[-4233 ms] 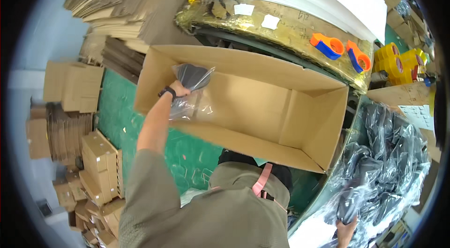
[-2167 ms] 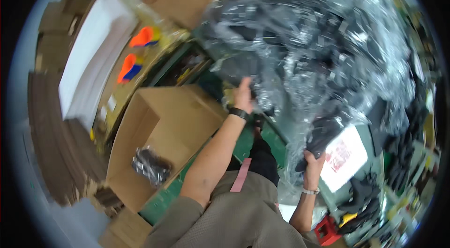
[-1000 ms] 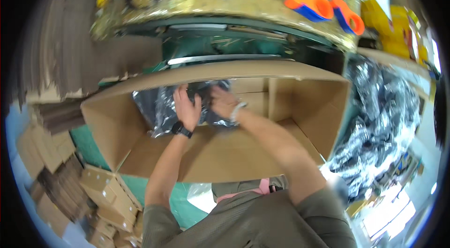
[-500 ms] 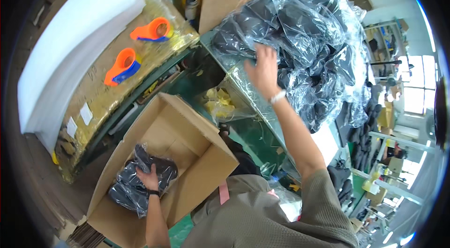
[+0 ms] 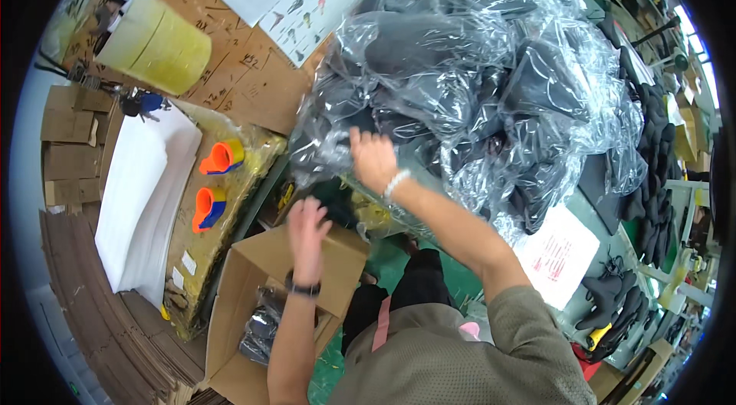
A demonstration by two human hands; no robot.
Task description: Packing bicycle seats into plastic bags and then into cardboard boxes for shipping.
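A large heap of black bicycle saddles in clear plastic bags point(image 5: 452, 60) covers the bench on the right. My right hand point(image 5: 373, 163) is at the near left edge of the heap, its fingers curled in and pinching the clear film of a bagged saddle point(image 5: 326, 141). Over the far end of an open cardboard box point(image 5: 337, 259) is my left hand point(image 5: 308, 232), raised, with its fingers apart and nothing in it. Inside the box lies another bagged saddle point(image 5: 263, 328), partly hidden by the box wall and my left forearm.
Two orange and blue tape dispensers point(image 5: 222, 157) rest on a taped-over board at left, beside white foam sheets point(image 5: 138, 198). Flattened cardboard point(image 5: 92, 313) is stacked at far left. A printed white sheet point(image 5: 560, 252) lies on the bench's near part.
My left hand has left the bagged saddle in the box and risen toward its far end. My right hand has closed at the heap's edge. The view has shifted toward the heap.
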